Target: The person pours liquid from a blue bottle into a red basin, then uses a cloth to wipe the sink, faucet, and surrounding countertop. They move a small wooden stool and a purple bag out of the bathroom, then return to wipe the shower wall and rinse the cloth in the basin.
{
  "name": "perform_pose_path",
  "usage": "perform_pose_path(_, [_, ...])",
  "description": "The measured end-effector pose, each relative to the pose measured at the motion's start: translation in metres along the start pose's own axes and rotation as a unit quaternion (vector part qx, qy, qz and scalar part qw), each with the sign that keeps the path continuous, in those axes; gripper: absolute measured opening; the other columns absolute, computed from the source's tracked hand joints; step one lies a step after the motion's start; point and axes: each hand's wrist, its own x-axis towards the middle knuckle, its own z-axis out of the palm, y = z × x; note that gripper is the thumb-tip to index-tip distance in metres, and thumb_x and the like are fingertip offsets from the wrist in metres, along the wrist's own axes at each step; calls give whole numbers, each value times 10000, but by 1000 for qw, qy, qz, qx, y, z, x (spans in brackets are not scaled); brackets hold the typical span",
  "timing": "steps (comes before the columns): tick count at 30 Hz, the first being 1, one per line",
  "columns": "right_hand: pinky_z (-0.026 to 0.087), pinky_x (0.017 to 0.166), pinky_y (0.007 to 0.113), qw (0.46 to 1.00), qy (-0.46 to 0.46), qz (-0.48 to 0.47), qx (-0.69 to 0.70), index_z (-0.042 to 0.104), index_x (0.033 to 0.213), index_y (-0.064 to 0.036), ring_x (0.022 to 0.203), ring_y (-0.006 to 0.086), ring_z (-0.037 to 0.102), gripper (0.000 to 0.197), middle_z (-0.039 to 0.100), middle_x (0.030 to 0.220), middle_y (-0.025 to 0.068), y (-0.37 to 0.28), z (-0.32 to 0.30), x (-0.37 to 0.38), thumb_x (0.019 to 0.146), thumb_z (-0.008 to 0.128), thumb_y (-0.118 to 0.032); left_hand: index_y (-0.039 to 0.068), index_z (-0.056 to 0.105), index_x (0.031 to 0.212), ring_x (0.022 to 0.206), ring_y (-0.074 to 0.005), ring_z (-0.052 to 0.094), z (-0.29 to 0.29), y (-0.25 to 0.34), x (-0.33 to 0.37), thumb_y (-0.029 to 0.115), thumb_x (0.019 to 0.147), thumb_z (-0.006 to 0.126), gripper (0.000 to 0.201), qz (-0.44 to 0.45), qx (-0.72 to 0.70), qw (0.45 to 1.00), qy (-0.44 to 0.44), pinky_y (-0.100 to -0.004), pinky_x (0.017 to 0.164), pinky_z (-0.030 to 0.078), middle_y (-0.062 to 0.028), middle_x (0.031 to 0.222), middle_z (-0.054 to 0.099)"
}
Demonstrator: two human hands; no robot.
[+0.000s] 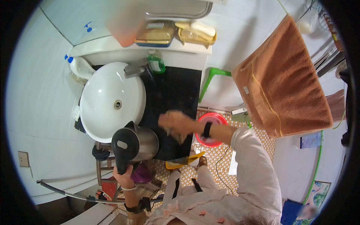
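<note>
Your black table (174, 90) has open room toward the back. The white basin (99, 93) is just beside the kettle (142, 144), which is near the front edge. Your left hand (125, 177) already has its fingers round the handle (122, 163); what remains can't be told. Your right hand (177, 122) is blurred above the table, its fingers unreadable.

White tiled walls (45, 108) surround a small washroom, with a square wall socket (23, 159) at the far left. A mirror (86, 15) stands above a white ledge (187, 47); below, a white oval washbasin (105, 93) sits on a glossy black table (176, 86). Soft light glints in its bowl. White and orange-brown patterning covers the floor (223, 172).
</note>
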Motion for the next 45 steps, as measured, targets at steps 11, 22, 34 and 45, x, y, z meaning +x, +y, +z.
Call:
perform_pose_path(11, [360, 1006, 462, 930, 185, 178, -264, 597, 1090, -38, 1086, 390, 499, 403, 559, 1157, 183, 117, -55, -21, 757, 640, -261, 18, 632, 865, 695, -98, 543, 39, 50, 31, -6, 669, 751, 230, 94, 78, 992, 5, -267, 649, 447, 6, 777, 615])
perform_pose_path(22, [309, 1090, 427, 950, 97, 234, -184, 517, 1262, -47, 1286, 349, 398, 589, 429, 1396, 178, 108, -65, -29, 790, 688, -355, 14, 597, 751, 548, -88, 463, 179, 76, 69, -6, 685, 708, 130, 12, -80, 997, -15, -242, 519, 357, -1, 646, 555])
perform_pose_path(34, [308, 1103, 397, 877, 223, 392, -166, 474, 1259, 59, 1308, 377, 371, 487, 398, 1403, 238, 130, -44, -49, 827, 621, -113, 13, 624, 860, 563, -87, 496, 107, 57, 31, -38, 646, 696, 232, -12, -60, 997, 52, -239, 532, 397, -9, 717, 583])
perform_pose_path(45, [368, 1033, 427, 970, 22, 175, -165, 535, 1204, 38, 1204, 373, 446, 487, 444, 1354, 240, -9, 30, 7, 818, 590, -254, -4, 630, 937, 719, -111, 525, -33, 45, -29, 62, 697, 777, 289, 26, -9, 997, 76, -270, 709, 437, -10, 821, 598])
